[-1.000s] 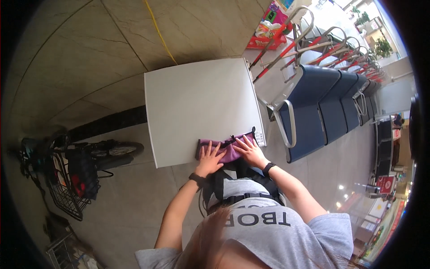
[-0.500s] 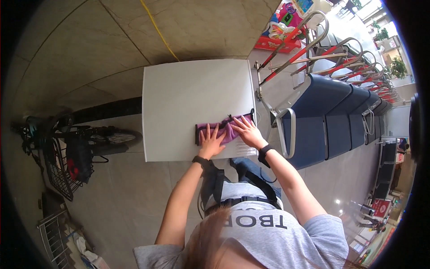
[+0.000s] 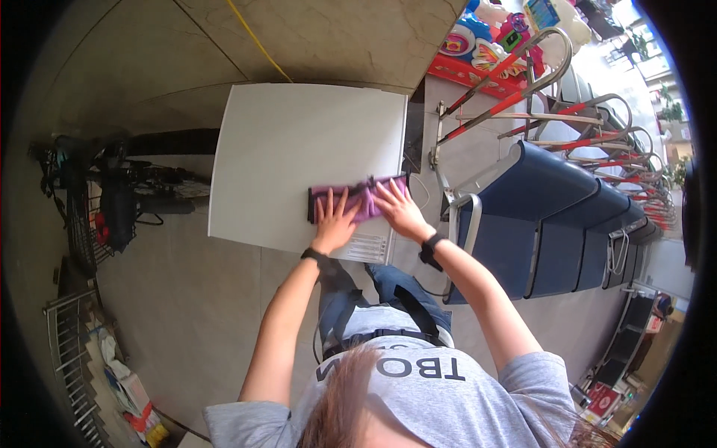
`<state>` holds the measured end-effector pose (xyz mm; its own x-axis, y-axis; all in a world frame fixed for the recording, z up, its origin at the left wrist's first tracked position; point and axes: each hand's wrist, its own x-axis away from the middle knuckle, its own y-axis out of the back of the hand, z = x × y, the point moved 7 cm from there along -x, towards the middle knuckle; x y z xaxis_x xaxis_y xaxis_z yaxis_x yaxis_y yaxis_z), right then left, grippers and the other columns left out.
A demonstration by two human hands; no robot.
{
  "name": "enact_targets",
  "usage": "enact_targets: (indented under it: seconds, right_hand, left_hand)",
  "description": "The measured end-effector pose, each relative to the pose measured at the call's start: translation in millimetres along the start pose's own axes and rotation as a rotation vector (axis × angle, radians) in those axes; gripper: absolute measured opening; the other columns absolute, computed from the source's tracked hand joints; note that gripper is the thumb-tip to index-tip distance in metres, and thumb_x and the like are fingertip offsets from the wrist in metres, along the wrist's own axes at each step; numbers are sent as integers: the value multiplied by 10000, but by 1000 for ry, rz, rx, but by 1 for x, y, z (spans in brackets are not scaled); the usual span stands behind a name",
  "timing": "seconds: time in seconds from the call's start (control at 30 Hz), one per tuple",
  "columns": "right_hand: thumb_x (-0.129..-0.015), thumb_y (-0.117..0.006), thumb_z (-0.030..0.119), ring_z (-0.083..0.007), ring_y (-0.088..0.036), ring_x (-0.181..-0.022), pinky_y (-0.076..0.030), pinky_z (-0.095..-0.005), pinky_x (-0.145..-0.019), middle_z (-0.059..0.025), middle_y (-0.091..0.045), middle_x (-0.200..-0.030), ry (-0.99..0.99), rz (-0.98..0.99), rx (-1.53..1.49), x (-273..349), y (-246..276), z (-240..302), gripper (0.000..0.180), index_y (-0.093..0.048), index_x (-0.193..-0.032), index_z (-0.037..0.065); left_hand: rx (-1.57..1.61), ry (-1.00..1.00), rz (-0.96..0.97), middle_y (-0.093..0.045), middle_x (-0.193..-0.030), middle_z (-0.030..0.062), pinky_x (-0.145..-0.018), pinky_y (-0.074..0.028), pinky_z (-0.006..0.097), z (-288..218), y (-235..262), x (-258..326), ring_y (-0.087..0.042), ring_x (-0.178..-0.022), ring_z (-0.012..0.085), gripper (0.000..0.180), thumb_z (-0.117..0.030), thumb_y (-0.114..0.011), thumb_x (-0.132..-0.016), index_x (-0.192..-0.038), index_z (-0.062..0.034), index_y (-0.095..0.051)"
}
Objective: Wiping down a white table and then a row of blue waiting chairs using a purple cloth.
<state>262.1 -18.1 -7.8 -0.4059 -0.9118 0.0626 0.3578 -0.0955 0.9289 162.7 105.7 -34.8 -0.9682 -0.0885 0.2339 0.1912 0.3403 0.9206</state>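
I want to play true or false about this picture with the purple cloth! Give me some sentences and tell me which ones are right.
1. Both hands lie flat on the purple cloth. True: the left hand and the right hand press on it with spread fingers.
2. The cloth lies in the middle of the white table. False: it lies near the table's edge closest to the person.
3. Blue seats stand to the right of the table. True.
4. The left hand holds a cup. False: it holds nothing and rests open on the cloth.
5. Each wrist wears a dark band. True.

White square table (image 3: pixel 299 142), purple folded cloth (image 3: pixel 357 200) near its front edge
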Motion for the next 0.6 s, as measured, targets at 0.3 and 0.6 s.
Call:
enact_targets:
  seconds: [0.3,0.6]
  right_hand:
    - [-802,-563,158,-279,-216,-1380,-173,-495,-1105,-27,-314,-1462,240,187,-134,88,-10,40,497,-496,-1293,203]
    - [-822,-560,175,-270,-241,-1372,-197,-527,-1089,-19,-346,-1446,154,47,4,-23,14,-15,517,-458,-1324,243]
  left_hand:
    - [41,-53,173,-54,-1528,84,-1056,-62,645,-55,-24,104,21,-1383,412,596,-471,-554,-840,-1383,-291,-384]
    - [17,77,107,-55,-1534,50,-1048,-92,660,-2,0,0,46,-1382,414,624,-459,-554,-842,-1406,-336,-318]
